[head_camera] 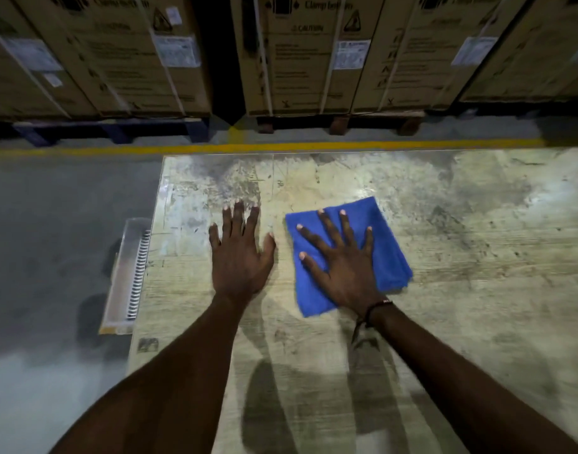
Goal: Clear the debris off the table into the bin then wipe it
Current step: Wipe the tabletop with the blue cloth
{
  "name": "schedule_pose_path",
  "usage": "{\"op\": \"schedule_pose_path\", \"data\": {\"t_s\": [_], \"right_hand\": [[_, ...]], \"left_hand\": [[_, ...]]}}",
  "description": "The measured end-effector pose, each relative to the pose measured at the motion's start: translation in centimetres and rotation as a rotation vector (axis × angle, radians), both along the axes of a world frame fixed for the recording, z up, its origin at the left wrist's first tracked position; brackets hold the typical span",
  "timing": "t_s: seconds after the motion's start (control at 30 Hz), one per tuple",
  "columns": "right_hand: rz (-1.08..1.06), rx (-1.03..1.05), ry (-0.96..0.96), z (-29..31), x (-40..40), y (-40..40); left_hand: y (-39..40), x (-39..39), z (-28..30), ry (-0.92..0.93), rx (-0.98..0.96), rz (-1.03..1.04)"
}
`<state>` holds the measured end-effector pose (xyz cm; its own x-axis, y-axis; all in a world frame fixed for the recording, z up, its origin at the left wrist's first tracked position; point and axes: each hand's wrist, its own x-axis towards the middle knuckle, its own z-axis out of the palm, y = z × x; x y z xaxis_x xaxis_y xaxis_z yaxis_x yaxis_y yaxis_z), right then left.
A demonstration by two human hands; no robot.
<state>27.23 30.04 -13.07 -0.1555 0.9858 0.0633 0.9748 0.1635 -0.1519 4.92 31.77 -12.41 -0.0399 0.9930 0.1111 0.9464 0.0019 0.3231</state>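
Note:
A folded blue cloth [384, 244] lies flat on the worn, stained table [461, 244]. My right hand [341, 260] presses down on the cloth with the fingers spread; it is flat on it, not curled around it. My left hand [240, 253] rests palm down on the bare tabletop just left of the cloth, fingers apart, holding nothing. No loose debris shows on the table surface around the hands.
A clear plastic bin [125, 276] holding a ribbed white part sits on the grey floor against the table's left edge. Beyond the far edge runs a yellow floor line [281, 147], then strapped cardboard boxes [300, 54] on pallets.

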Motion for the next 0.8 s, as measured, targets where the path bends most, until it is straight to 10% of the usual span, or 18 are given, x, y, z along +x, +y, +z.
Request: {"op": "schedule_pose_path", "data": {"t_s": [0.27, 0.5, 0.8], "right_hand": [[-0.430, -0.040, 0.092, 0.2, 2.5, 11.2], [0.094, 0.020, -0.011, 0.5, -3.8, 5.4], [-0.419, -0.023, 0.133, 0.9, 1.5, 18.0]], "left_hand": [[0.1, 0.3, 0.4, -0.015, -0.020, 0.034], [0.1, 0.2, 0.5, -0.009, -0.035, 0.037], [0.1, 0.4, 1.1, -0.033, -0.054, 0.044]]}}
